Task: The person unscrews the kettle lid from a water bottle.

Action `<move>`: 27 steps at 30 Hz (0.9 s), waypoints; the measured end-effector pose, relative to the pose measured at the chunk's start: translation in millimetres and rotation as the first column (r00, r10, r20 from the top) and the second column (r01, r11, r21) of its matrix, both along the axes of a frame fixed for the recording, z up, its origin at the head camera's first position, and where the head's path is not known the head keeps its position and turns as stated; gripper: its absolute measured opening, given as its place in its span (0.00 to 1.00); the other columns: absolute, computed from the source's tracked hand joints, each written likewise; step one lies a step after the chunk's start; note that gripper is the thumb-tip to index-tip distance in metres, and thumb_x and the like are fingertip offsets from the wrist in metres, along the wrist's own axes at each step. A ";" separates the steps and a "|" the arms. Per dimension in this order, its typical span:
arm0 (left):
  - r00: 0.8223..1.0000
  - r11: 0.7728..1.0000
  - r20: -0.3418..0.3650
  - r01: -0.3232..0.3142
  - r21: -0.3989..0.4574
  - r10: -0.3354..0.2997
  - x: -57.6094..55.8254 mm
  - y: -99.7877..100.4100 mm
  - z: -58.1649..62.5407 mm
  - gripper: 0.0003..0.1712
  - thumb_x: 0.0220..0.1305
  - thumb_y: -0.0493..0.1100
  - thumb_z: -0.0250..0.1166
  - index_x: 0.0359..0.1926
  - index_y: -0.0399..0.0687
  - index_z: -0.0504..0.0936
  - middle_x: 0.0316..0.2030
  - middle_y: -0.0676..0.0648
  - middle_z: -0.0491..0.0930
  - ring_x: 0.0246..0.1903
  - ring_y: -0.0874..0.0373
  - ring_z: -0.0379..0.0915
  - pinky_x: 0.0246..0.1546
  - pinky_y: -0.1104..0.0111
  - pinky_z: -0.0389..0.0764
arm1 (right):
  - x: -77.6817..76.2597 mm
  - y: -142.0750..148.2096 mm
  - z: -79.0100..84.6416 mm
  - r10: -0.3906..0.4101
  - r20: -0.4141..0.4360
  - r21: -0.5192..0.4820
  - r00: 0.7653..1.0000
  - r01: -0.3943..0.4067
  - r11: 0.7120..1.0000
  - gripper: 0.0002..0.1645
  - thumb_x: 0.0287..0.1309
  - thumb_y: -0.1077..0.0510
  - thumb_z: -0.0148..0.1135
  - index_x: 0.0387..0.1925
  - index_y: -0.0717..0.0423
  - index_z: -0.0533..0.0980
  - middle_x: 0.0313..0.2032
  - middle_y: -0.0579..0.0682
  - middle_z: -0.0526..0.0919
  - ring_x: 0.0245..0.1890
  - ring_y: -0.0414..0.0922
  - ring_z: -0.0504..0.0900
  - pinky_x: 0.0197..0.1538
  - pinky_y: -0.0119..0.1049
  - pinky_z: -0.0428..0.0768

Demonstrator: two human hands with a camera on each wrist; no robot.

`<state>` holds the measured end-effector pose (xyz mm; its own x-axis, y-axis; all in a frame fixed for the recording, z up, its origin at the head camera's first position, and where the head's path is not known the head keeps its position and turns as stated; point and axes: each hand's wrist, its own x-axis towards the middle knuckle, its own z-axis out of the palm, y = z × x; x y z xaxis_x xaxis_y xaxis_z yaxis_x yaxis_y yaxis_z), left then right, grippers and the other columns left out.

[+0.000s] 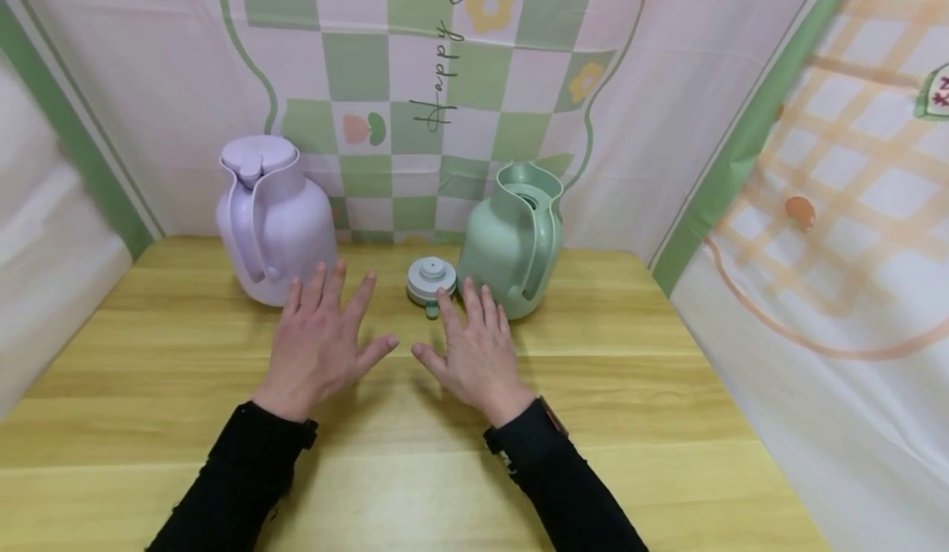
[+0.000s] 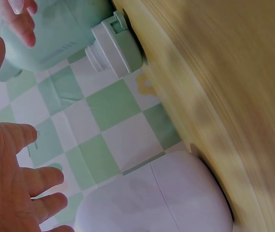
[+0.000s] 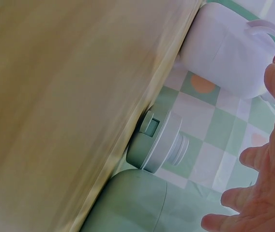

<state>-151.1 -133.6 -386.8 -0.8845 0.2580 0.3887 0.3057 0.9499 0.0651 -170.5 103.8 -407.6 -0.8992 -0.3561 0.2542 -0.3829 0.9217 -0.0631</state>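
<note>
My left hand (image 1: 319, 342) is spread palm down over the table, its fingertips in front of a lilac thermos jug (image 1: 296, 222) whose lid is on. My right hand (image 1: 478, 350) is likewise spread, nearest a green thermos jug (image 1: 500, 247) with an uncovered mouth. Between the jugs lies a green lid (image 1: 432, 280), turned with its pale stopper side up. In the right wrist view the same lid (image 3: 149, 142) stands beside the green jug (image 3: 137, 203). Neither hand holds anything. Both jugs stand upright, handles toward me.
The wooden table (image 1: 385, 486) ends at a hanging cloth backdrop (image 1: 356, 66) with green and white checks right behind the jugs. More cloth (image 1: 830, 231) hangs along the right side, and a pale one (image 1: 52, 231) along the left.
</note>
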 end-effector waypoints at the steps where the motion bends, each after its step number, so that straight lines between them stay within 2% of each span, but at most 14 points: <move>1: 1.000 1.000 -0.005 0.002 0.005 -0.002 0.5 -0.7 0.4 0.53 0.61 0.80 0.41 0.77 0.55 0.52 0.74 0.31 0.48 0.73 0.34 0.37 0.70 0.39 0.40 | 0.1 -1.1 0.5 0.002 0.002 0.001 1.000 -0.002 1.000 0.53 0.60 0.20 0.33 0.78 0.42 0.44 0.77 0.62 0.37 0.74 0.62 0.38 0.71 0.61 0.47; 10: 1.000 1.000 -0.023 -0.018 0.009 0.018 4.1 -10.1 9.7 0.53 0.60 0.81 0.41 0.77 0.56 0.54 0.74 0.32 0.50 0.72 0.32 0.41 0.68 0.36 0.45 | -6.0 -13.3 6.6 0.045 -0.032 -0.004 0.998 -0.045 0.999 0.53 0.60 0.19 0.31 0.78 0.41 0.45 0.77 0.62 0.40 0.74 0.62 0.39 0.71 0.62 0.50; 14: 0.997 1.000 -0.075 -0.018 0.015 0.019 4.4 -18.8 16.9 0.54 0.60 0.81 0.39 0.77 0.55 0.52 0.73 0.31 0.53 0.70 0.31 0.45 0.67 0.36 0.49 | -12.3 -22.4 13.3 0.066 -0.046 -0.029 0.997 -0.068 0.997 0.52 0.61 0.20 0.32 0.78 0.42 0.46 0.77 0.62 0.42 0.74 0.62 0.41 0.71 0.62 0.51; 18: 0.990 0.998 -0.139 -0.017 0.056 0.024 4.4 -31.1 25.9 0.54 0.62 0.79 0.40 0.78 0.52 0.50 0.71 0.29 0.56 0.69 0.29 0.49 0.66 0.36 0.52 | -19.8 -34.3 21.4 0.092 -0.050 -0.046 0.994 -0.095 0.994 0.52 0.62 0.21 0.33 0.78 0.44 0.47 0.76 0.63 0.43 0.74 0.63 0.42 0.72 0.59 0.51; 23: 0.964 0.986 -0.262 0.000 0.166 0.044 3.5 -48.7 34.1 0.52 0.64 0.73 0.48 0.77 0.46 0.53 0.68 0.27 0.60 0.64 0.29 0.58 0.62 0.36 0.61 | -29.7 -51.0 29.0 0.117 -0.068 -0.065 0.991 -0.122 0.990 0.53 0.62 0.21 0.30 0.78 0.46 0.48 0.76 0.66 0.44 0.73 0.64 0.47 0.71 0.58 0.54; 27: 0.922 0.962 -0.379 0.032 0.272 0.077 6.1 -62.4 39.9 0.47 0.65 0.67 0.54 0.75 0.44 0.57 0.66 0.30 0.66 0.56 0.31 0.69 0.48 0.39 0.74 | -36.9 -65.4 32.7 0.122 -0.062 -0.094 0.991 -0.128 0.987 0.53 0.62 0.21 0.31 0.78 0.46 0.47 0.75 0.66 0.44 0.72 0.64 0.48 0.69 0.59 0.59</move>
